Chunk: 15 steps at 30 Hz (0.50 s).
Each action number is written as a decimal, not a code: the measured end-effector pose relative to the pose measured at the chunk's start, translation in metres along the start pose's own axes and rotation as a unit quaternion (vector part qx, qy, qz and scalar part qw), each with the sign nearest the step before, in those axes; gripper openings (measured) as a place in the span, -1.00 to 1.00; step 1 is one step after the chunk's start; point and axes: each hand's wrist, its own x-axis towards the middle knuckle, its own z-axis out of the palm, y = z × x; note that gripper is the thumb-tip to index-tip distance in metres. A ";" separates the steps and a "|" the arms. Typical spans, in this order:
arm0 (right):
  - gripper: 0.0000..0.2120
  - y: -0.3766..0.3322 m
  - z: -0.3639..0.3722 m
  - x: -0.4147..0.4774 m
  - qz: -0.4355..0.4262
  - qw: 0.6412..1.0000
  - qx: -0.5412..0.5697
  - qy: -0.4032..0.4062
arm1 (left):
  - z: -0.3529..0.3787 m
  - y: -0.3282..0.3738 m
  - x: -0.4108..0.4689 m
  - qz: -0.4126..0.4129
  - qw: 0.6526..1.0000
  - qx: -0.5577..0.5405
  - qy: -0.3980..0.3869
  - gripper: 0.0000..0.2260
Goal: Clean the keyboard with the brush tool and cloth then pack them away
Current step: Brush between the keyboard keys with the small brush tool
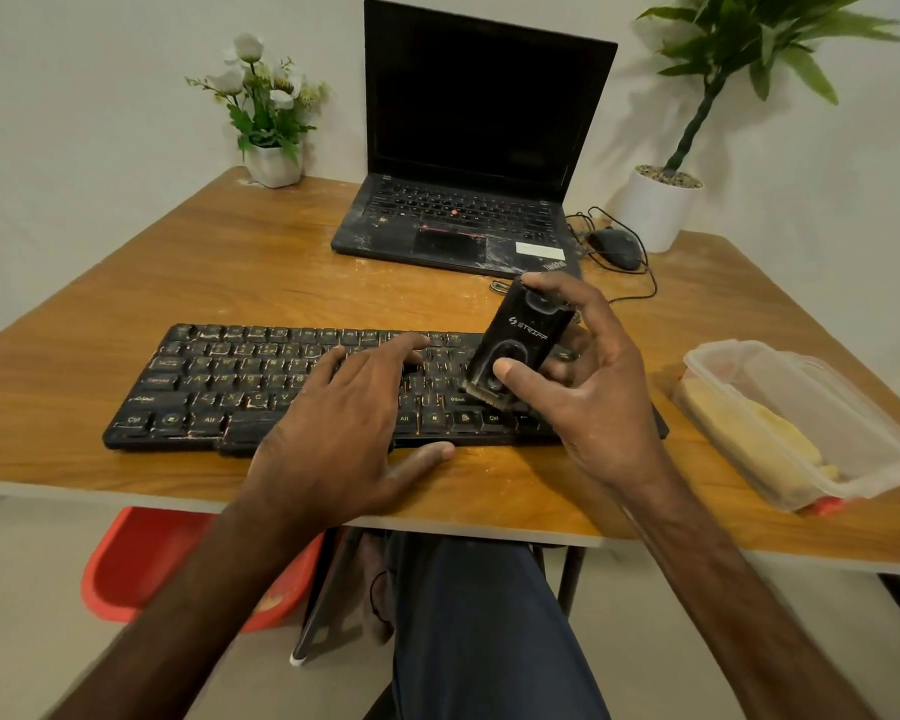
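Note:
A dusty black keyboard (219, 387) lies across the front of the wooden table (230, 272). My left hand (344, 433) rests flat on the keys near the middle, fingers straight and thumb over the front edge. My right hand (588, 387) grips a black brush tool (520, 340), thumb on its face and fingers behind it. The tool is tilted, with its bristle end down on the keys at the keyboard's right part. A yellow cloth (759, 433) lies inside a clear plastic container (874, 454) to the right.
An open black laptop (468, 148) stands behind the keyboard, with a wired mouse (617, 249) to its right. A small flower pot (274, 163) sits at the back left and a tall potted plant (661, 205) at the back right. A red basin (136, 558) is under the table.

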 end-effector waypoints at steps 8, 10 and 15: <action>-0.37 0.000 0.012 0.003 -0.036 0.992 -0.098 -0.066 | 0.000 0.000 0.000 0.000 1.000 -0.007 0.006 -0.16; -0.37 0.001 0.008 0.013 -0.064 0.979 -0.190 -0.047 | 0.000 0.001 0.000 0.001 1.000 -0.003 0.004 -0.16; -0.41 0.001 0.000 0.021 -0.077 0.974 -0.211 -0.036 | 0.000 0.000 0.001 0.001 1.000 -0.004 0.003 -0.16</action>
